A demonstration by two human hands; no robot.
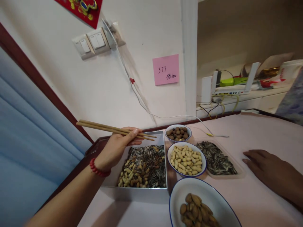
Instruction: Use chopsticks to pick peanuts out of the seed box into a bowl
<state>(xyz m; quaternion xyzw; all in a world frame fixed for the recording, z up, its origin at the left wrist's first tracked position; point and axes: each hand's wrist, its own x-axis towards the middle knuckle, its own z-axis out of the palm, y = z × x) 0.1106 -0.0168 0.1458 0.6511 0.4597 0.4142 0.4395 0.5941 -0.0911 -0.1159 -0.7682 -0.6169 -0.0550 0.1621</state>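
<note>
The left grip is closed round the chopsticks, their tips above the box of seeds and peanuts. The right grip rests empty, palm-down on the surface, fingers extended, near the tray.

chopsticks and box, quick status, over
Left hand holding chopsticks above box. Right hand open, palm down beside seed tray. Peanuts and seeds mixed in box. Peanut bowl and tray between box and right hand.
</note>
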